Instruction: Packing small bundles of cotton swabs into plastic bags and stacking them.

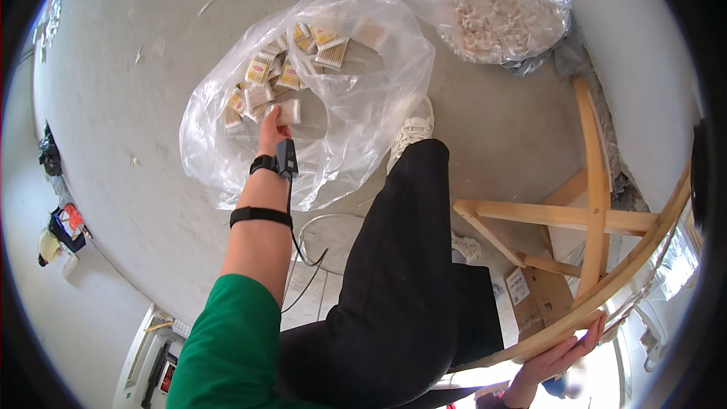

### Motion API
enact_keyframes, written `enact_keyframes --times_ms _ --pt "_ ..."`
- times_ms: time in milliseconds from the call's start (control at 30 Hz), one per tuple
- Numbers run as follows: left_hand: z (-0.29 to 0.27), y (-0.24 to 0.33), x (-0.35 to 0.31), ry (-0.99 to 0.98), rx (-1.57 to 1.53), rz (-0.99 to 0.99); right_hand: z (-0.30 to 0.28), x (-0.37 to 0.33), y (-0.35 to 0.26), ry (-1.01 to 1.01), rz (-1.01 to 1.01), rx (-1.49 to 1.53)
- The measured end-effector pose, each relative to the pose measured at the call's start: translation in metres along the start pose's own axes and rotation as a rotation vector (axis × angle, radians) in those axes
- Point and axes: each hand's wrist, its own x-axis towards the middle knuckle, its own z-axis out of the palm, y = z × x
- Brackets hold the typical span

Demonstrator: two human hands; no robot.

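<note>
My left hand [274,135] reaches down into a large clear plastic bag [356,144] on the floor. Its thumb and fingers are closed on a small pack of cotton swabs [289,112] in clear wrapping. Beside it in the bag lie several more packs of cotton swabs [259,70], some with yellow and white labels. At the lower right, my right hand [551,363] rests at the rim of a wooden table [522,350], fingers stretched out along the edge, holding nothing I can see.
Another clear bag full of pale, loose pieces [503,29] stands at the far right by the wall. Wooden legs [594,174] and a cardboard box [539,295] are at the right. A round wire-framed stool [329,235] stands near my knee [424,163]. Scraps dot the grey floor [136,159].
</note>
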Motion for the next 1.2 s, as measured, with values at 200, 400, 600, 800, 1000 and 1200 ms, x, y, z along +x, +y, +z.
enact_keyframes --times_ms 200,400,600,800,1000,1200 --pt "-0.002 0.002 -0.045 -0.108 -0.164 0.128 -0.001 0.002 -0.004 0.007 0.012 0.012" --pt "0.026 0.049 -0.024 0.096 -0.287 0.155 -0.003 0.001 -0.002 -0.002 0.022 -0.025" --pt "0.006 0.059 0.026 -0.189 -0.234 0.301 -0.001 0.000 0.000 -0.004 -0.002 -0.061" --pt "-0.008 0.048 0.014 0.007 -0.220 0.252 -0.003 0.002 -0.005 0.007 0.025 0.014" --pt "-0.002 0.033 -0.092 -0.302 -0.303 0.159 0.006 0.001 -0.016 0.051 0.030 0.219" --pt "0.141 0.043 -0.244 -1.051 -0.030 0.000 0.001 0.008 -0.015 0.111 0.005 0.191"
